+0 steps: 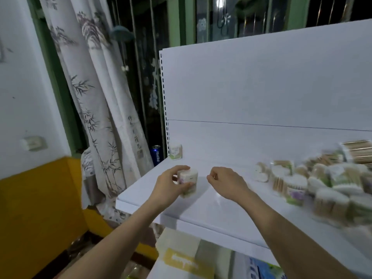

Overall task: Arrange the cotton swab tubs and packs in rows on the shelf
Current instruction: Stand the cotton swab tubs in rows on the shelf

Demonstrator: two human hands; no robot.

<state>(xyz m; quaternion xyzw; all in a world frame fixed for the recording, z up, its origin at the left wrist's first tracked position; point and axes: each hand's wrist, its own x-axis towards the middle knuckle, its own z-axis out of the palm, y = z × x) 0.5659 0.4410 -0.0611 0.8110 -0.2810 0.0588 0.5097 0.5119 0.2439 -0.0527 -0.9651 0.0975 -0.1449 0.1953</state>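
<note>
1. Centre of the frame: the left hand [171, 186] grips an upright cotton swab tub [188, 182] round its side, at the white shelf [221, 214].
2. Just right of it, the right hand [225, 183] hangs loosely curled, holding nothing.
3. Another tub [175, 151] stands at the shelf's back left corner; a jumbled pile of tubs and packs [322, 186] fills the right edge.
4. The tub looks light, rigid and smooth, so a grip round the middle suits it.

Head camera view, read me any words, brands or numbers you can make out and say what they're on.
None can be read.
Tub in the left hand: print blurred.
Tub at the back corner: label too small.
Blue can: lettering blurred.
Curtain: calligraphy illegible.
Yellow box below the shelf: white logo blurred.
</note>
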